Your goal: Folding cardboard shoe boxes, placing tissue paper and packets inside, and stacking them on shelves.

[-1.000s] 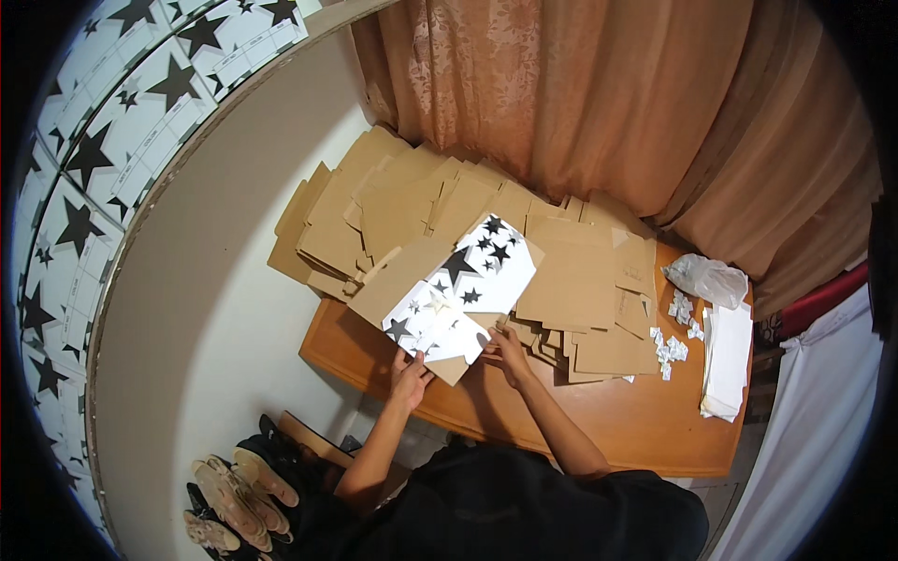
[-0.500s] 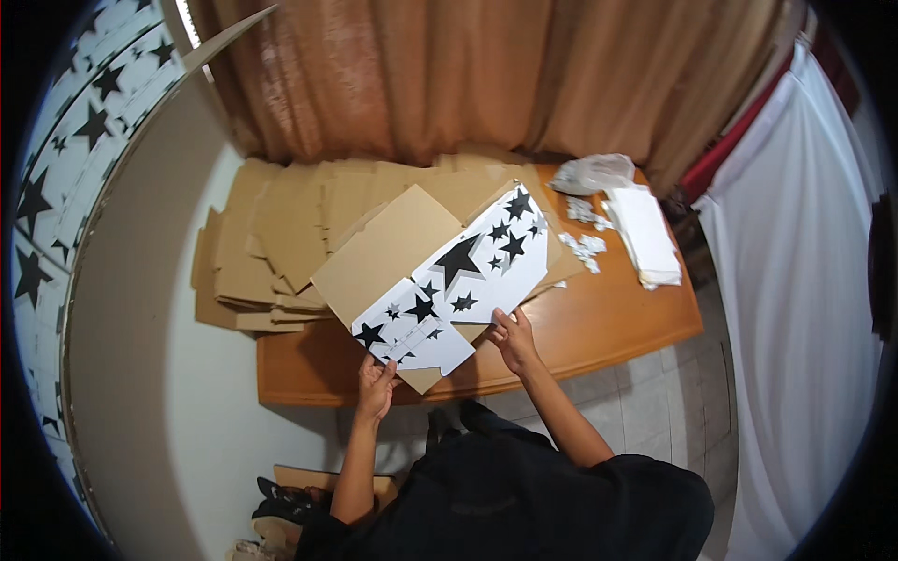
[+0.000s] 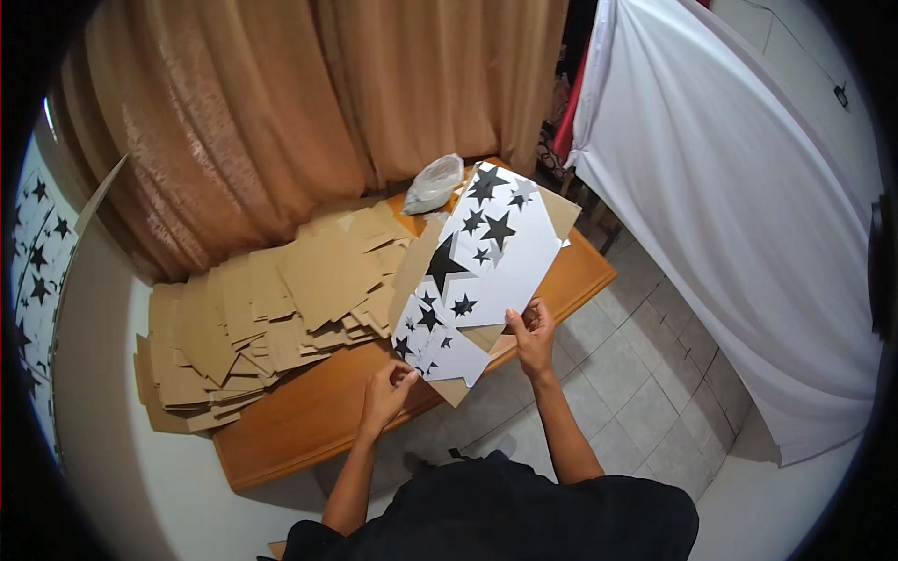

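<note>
I see the counter point(image 3: 309, 411), with the cardboard pile point(image 3: 318, 276) on its left. Over the right part is the star-printed sheet point(image 3: 519, 266), brown backing point(image 3: 408, 290) behind it; if only one side is gripped, it could tilt and crease, I think. The right hand point(image 3: 535, 341) pinches its lower edge; whether the left hand point(image 3: 385, 397) grips the corner, I cannot tell.

Bare bench point(image 3: 304, 419) surface along the front edge provides a clear path left of the left hand point(image 3: 384, 397). The flat cardboard stack point(image 3: 323, 271) bounds this path at the rear. The star-printed sheet point(image 3: 510, 269) obstructs the front-right approach to the plastic bag point(image 3: 436, 184).
</note>
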A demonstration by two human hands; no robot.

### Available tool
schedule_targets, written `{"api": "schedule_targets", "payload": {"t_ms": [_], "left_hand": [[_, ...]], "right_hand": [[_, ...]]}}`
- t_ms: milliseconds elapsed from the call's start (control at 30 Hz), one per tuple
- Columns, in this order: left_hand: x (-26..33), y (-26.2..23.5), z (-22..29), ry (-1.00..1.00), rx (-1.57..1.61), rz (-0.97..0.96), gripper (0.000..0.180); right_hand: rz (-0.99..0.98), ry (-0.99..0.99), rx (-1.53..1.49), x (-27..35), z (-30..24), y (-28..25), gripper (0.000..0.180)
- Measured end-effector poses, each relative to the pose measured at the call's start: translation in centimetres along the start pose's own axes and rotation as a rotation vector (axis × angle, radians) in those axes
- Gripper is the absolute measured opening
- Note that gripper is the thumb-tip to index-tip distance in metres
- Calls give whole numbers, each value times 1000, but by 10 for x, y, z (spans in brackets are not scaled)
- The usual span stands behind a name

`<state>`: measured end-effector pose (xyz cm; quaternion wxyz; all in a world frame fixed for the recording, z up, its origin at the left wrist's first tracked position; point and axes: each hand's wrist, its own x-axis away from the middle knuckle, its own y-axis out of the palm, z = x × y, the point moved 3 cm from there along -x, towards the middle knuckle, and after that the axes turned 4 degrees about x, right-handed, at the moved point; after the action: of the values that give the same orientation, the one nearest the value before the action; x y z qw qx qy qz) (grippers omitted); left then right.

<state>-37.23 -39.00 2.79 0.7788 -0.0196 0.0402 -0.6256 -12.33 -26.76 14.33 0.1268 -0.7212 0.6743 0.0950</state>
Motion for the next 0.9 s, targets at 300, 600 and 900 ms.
{"api": "schedule_targets", "payload": {"t_ms": [300,600,900], "left_hand": [[-70,98,126,378,-44,-148,129],[-101,188,114,246,359,-229,120],[-159,226,110,268,507,-270,125]], "right_hand": [[-150,-62,370,-12,-56,3,17],[-228,140,124,-43,-40,-64,39],[-413,251,-10,-100,-4,-86,46]]}}
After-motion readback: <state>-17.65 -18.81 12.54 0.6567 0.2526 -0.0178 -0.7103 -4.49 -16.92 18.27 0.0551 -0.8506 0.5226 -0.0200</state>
